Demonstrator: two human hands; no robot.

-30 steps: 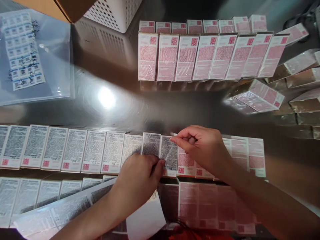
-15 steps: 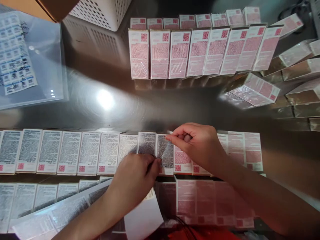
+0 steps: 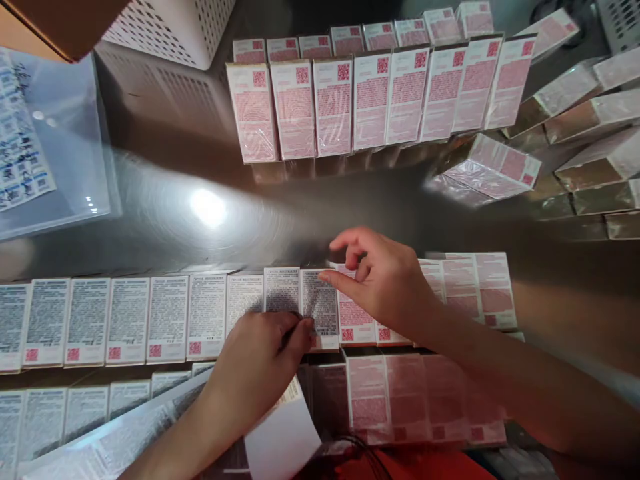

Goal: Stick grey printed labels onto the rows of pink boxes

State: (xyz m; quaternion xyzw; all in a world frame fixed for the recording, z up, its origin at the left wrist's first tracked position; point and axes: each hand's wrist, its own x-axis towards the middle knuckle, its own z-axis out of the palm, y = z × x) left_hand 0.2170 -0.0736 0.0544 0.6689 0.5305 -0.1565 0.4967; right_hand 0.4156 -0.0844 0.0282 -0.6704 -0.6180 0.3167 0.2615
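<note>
A row of flat white boxes (image 3: 167, 319) with black text labels lies across the near side of a steel table (image 3: 210, 207). My left hand (image 3: 260, 363) pinches the lower corner of a grey printed label (image 3: 320, 303) lying on one box in that row. My right hand (image 3: 383, 280) hovers at the label's top right, thumb on its edge, fingers loosened and spread. To the right, boxes with pink print (image 3: 477, 290) continue the row. A second row (image 3: 400, 400) lies nearer to me.
Upright pink-printed boxes (image 3: 370, 100) stand in a row at the back, with tumbled boxes (image 3: 575, 133) at right. A white perforated basket (image 3: 170, 27) stands at back left. A clear sleeve of stickers (image 3: 30, 147) lies far left. A white backing sheet (image 3: 283, 440) lies under my left wrist.
My right hand's fingers have opened from a pinch and lifted off the label's top corner. My left hand stays on the label's lower corner. The view has shifted slightly.
</note>
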